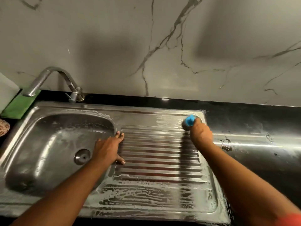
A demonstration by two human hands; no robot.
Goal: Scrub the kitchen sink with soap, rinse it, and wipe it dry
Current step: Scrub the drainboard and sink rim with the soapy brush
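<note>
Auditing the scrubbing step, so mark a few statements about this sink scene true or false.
1. The right hand grips a blue-handled scrubber at the far right corner of the drainboard. True.
2. The left hand is curled round a cloth. False: it rests open between basin and drainboard; the green cloth lies by the faucet.
3. Water streams from the faucet. False: no stream shows.
4. Suds streak the drainboard's near end. True.

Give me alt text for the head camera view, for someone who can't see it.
The right hand holds a blue-handled scrubber against the far right corner of the soapy steel drainboard, while the left hand rests flat on its edge beside the basin. No water runs from the tap.
</note>
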